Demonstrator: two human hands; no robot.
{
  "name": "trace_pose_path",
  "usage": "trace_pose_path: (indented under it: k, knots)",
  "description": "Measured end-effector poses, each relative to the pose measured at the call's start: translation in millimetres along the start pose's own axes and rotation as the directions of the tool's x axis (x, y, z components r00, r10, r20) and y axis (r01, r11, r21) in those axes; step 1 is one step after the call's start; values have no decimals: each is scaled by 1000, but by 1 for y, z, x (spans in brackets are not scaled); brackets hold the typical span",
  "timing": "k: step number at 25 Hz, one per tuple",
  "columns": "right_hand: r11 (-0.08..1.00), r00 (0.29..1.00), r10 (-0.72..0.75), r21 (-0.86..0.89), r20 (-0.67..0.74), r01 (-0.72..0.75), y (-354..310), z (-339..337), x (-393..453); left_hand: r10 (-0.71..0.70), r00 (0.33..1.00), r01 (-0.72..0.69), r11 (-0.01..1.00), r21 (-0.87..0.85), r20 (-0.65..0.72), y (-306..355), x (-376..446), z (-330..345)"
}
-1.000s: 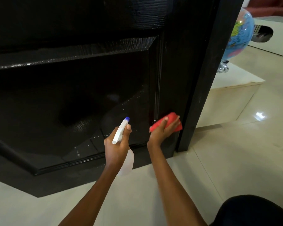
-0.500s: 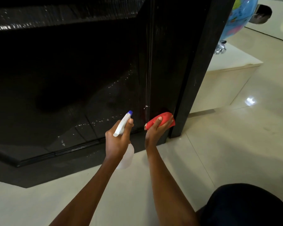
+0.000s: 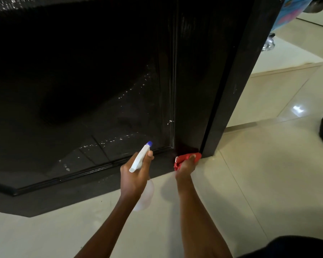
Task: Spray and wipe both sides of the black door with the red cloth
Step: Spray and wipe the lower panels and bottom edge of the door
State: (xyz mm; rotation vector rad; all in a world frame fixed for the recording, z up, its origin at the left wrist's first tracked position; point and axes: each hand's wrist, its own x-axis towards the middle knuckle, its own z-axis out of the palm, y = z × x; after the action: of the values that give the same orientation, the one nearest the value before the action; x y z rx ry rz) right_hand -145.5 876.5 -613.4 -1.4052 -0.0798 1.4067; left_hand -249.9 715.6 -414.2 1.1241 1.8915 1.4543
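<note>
Black door [image 3: 101,71], beaded with droplets at left, stands upright on the floor [image 3: 250,183]. A spray bottle [image 3: 141,159] is gripped in the left hand [image 3: 136,175]; at right, the red cloth [image 3: 186,159] is pinched by the right hand [image 3: 185,165] against the door's bottom corner. Wiping is judged under way; the droplets leftward are next.

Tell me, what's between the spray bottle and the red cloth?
In the head view, only the bottom strip of the black door shows between the spray bottle and the red cloth; nothing else sits there.
</note>
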Motion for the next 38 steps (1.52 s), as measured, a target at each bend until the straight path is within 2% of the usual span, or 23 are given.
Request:
trace_pose_path:
  k: [1, 3, 5, 7, 9, 11, 17, 19, 21, 24, 28, 31, 32, 33, 35, 38]
  knots:
    - [998, 998, -66, 17, -23, 66, -9, 5, -14, 0, 1000, 0, 1000, 0, -3, -1, 1, 0]
    - [936, 937, -349, -58, -28, 347, -24, 14, -42, -3, 1000, 2, 1000, -12, -20, 1, 2, -3]
    - [764, 784, -617, -185, 70, 618, -38, 24, -71, 8, 1000, -9, 1000, -27, -30, 8, 3, -9]
    - [515, 579, -780, -282, 235, 809, -48, 25, -90, 36, 999, -38, 998, -46, -41, 21, 4, -19]
    - [306, 405, -845, -306, 348, 902, -66, 28, -105, 58, 997, -62, 996, -70, -58, 32, 6, -29]
    - [169, 279, -860, -277, 427, 946, -90, 35, -127, 79, 994, -86, 991, -99, -73, 45, 6, -38]
    - [-64, 37, -870, -188, 491, 980, -172, 75, -180, 144, 985, -159, 975, -158, -99, 95, 14, -51]
    - [-151, -3, -854, -244, 520, 958, -187, 73, -178, 145, 984, -157, 979, -126, -100, 107, 19, -52]
    - [-174, 11, -844, -292, 536, 941, -185, 66, -172, 104, 990, -114, 987, -111, -92, 113, 22, -53]
    - [-123, 58, -830, -284, 554, 951, -175, 56, -170, 62, 995, -71, 991, -114, -78, 117, 23, -57]
    - [-84, 66, -824, -237, 563, 968, -164, 49, -168, 40, 997, -46, 996, -73, -73, 111, 20, -64]
    - [-7, 108, -820, -199, 562, 980, -150, 50, -179, -27, 997, 23, 998, -51, -78, 102, 11, -68]
    - [7, 102, -807, -163, 581, 987, -142, 54, -190, -41, 995, 36, 998, -59, -90, 100, 8, -70]
    - [-7, 66, -788, -116, 612, 993, -134, 60, -202, -39, 993, 31, 997, -74, -113, 97, 6, -73]
    - [-107, -54, -750, -41, 659, 993, -121, 79, -224, -2, 983, -18, 995, -103, -184, 93, 2, -82]
    - [-286, -175, -760, -81, 625, 955, -131, 113, -244, 63, 962, -107, 982, -154, -265, 90, -5, -102]
